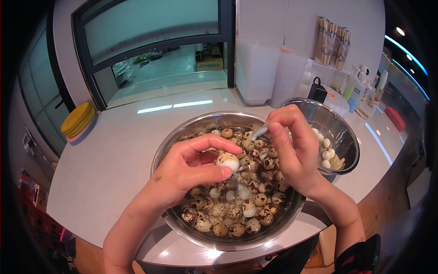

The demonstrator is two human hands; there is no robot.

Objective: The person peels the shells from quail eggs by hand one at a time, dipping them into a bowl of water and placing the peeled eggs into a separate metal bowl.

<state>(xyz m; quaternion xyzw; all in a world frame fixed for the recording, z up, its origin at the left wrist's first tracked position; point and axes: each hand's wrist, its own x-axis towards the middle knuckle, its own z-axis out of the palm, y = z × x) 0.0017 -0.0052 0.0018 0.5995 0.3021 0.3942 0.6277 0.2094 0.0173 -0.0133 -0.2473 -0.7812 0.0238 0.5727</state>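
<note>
My left hand [189, 166] holds a partly peeled quail egg [227, 161] between thumb and forefinger; speckled shell covers its top and smooth white shows below. To its right, my right hand [296, 148] pinches a pale strip of shell or membrane [260, 132]. Both hands are over a large steel bowl [165, 141] of water. Many speckled quail eggs [234, 211] lie in it, some cracked, with loose shell bits among them. A smaller steel bowl [347, 132] behind my right hand holds several peeled white eggs [326, 155].
Stacked yellow and pink sponges or cloths [78, 121] lie at the counter's [105, 182] left. Clear plastic containers [255, 68] stand at the back. Bottles [355, 91] and a black box [318, 90] are at the right, below wrapped chopsticks [334, 43].
</note>
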